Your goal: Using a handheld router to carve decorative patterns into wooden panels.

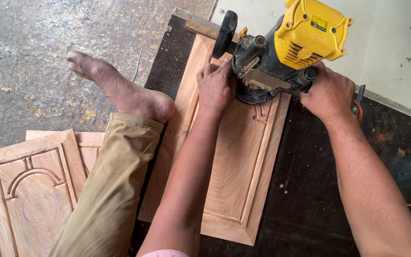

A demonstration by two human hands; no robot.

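I see both hands closed on the router [281, 52]. Left hand [216, 88] and right hand [328, 93] hold it on the panel [234, 176].

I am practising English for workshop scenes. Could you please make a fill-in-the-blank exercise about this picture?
1. Both hands, the left hand and the right hand, grip a power router with a ____ top housing.
2. The router stands on a carved ____ panel.
3. The panel lies on a dark board, and a bare ____ rests on the panel's left edge.
4. A second carved panel lies on the ____ side of the trouser leg.

Missing words: yellow; wooden; foot; left
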